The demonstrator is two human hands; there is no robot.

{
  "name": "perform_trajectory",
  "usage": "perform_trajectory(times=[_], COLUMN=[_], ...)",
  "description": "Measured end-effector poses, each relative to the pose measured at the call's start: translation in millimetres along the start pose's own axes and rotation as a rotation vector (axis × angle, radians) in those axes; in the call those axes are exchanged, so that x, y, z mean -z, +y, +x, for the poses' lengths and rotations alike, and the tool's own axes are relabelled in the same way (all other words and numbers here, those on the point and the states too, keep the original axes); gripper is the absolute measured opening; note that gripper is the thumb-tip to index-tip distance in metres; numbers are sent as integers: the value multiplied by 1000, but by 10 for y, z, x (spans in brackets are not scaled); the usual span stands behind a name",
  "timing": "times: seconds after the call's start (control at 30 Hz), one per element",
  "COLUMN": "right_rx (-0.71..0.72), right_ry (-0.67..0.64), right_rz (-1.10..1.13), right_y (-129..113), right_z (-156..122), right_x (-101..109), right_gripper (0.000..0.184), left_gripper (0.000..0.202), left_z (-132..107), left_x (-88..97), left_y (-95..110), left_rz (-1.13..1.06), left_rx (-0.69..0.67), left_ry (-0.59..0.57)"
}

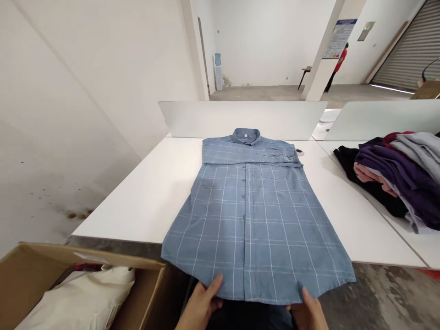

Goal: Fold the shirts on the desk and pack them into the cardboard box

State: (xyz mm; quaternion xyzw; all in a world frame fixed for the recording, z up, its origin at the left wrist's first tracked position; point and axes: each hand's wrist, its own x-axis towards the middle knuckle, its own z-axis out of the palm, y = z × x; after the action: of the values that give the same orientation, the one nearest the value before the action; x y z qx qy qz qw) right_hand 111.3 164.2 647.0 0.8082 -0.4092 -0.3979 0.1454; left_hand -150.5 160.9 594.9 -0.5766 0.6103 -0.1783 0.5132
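A blue checked shirt (250, 211) lies buttoned and front up on the white table (151, 192), collar at the far side, sleeves folded across the chest. Its hem hangs over the near edge. My left hand (201, 305) pinches the hem at the lower left, thumb on top of the cloth. My right hand (309, 311) grips the hem at the lower right, with its fingers under the fabric.
A cardboard box (147, 293) with a cream cloth (85, 298) inside stands at the lower left. A pile of purple, black, pink and grey clothes (402, 174) lies on the adjoining table at the right. Grey divider panels (240, 117) stand behind. A person in red (338, 64) stands far back.
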Motion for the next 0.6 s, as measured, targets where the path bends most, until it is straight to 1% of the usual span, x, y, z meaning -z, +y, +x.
perform_trajectory(times=[0.07, 0.13, 0.2, 0.23, 0.3, 0.37, 0.43, 0.5, 0.6], right_rx=[67, 128, 153, 155, 166, 186, 186, 159, 126], right_ry=[48, 103, 102, 88, 76, 95, 128, 171, 227], right_rz=[53, 78, 81, 77, 77, 93, 117, 121, 33], right_y=[-94, -193, -275, -306, -348, -377, -406, -442, -507], right_z=[20, 33, 31, 23, -6, -47, -97, -152, -243], right_x=[27, 62, 100, 119, 158, 211, 313, 492, 874], right_gripper=[42, 39, 32, 29, 29, 33, 33, 33, 35], left_gripper=[18, 9, 8, 9, 13, 13, 12, 17, 25], left_z=[-85, -162, -218, -239, -273, -317, -390, -494, -679], left_x=[-13, -21, -18, -12, 9, 45, 100, 177, 325], left_y=[177, 364, 493, 524, 517, 448, 360, 279, 194], left_rz=[-115, -213, -286, -312, -333, -318, -287, -258, -205], left_rx=[-22, -58, -96, -99, -77, -44, -4, 45, 69], left_ry=[55, 118, 175, 191, 186, 151, 110, 80, 20])
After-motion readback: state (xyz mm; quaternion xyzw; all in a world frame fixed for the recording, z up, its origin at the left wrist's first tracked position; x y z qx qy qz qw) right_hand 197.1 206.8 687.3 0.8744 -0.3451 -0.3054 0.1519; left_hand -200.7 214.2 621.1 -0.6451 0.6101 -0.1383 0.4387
